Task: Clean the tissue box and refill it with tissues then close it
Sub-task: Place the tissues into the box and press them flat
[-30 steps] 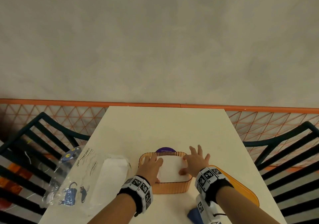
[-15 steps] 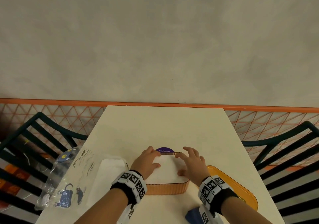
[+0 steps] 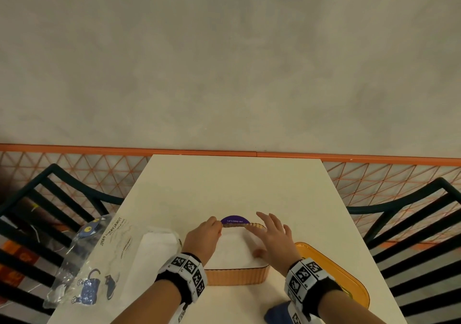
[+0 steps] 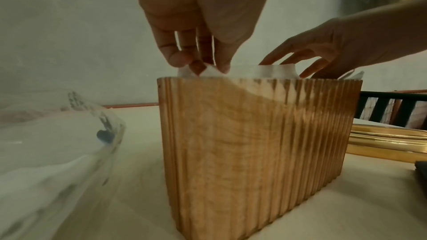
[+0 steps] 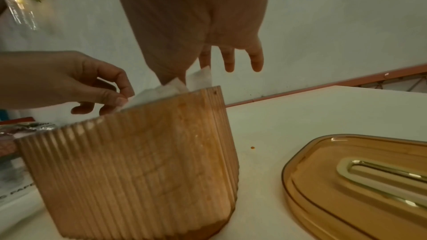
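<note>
The orange ribbed tissue box (image 3: 237, 276) stands open near the table's front edge, packed with white tissues (image 3: 233, 254) that rise just above its rim (image 4: 272, 71). My left hand (image 3: 203, 239) is over the box's left side and pinches a tissue corner between thumb and fingers (image 4: 175, 59). Over the right side, my right hand (image 3: 272, 236) has its fingers spread and straight, with the thumb down on the tissues (image 5: 157, 92). The amber lid (image 3: 349, 281), with a gold slot (image 5: 381, 172), lies flat on the table to the box's right.
A clear printed plastic wrapper (image 3: 99, 261) with a white tissue stack (image 3: 154, 249) lies to the left. A blue cloth (image 3: 277, 313) sits at the front edge. A purple sticker (image 3: 235, 220) shows behind the box. Dark chairs (image 3: 411, 224) flank the table (image 3: 237, 186).
Both hands have slid from the middle of the tissues toward the box's far rim. The left hand went from lying on the tissues to pinching a corner.
</note>
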`<control>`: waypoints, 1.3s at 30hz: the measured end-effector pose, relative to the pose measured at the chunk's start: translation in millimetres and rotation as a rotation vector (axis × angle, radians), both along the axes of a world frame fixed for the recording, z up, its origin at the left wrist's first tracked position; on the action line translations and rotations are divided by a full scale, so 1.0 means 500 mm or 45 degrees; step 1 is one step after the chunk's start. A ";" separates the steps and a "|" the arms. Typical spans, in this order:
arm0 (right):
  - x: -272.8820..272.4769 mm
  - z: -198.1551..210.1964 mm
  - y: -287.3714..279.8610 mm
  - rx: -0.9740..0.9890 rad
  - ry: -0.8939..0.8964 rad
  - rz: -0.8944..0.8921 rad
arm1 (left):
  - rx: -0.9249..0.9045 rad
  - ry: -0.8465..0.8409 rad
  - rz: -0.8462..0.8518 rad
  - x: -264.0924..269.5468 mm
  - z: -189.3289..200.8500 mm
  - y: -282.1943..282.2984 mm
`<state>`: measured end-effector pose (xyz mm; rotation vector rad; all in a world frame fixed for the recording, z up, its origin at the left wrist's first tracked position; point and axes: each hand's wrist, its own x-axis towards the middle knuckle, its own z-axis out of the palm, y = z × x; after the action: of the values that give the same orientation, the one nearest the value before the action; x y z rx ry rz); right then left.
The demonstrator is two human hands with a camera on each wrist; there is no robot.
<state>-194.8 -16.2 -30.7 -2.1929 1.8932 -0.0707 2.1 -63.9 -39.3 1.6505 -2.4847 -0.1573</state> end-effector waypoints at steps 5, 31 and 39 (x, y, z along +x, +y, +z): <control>0.010 0.013 -0.026 0.029 0.016 0.159 | -0.055 -0.023 -0.054 0.010 0.006 0.023; 0.045 0.003 -0.014 -0.499 -0.062 0.087 | -0.265 -0.143 -0.194 0.051 -0.017 0.012; 0.043 -0.003 -0.038 -0.535 -0.085 0.058 | -0.388 0.028 -0.192 0.049 -0.026 0.005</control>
<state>-173.4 -35.0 -32.2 -2.4538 1.9277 -0.5748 26.7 -61.3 -52.0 1.3343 -2.4671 0.1776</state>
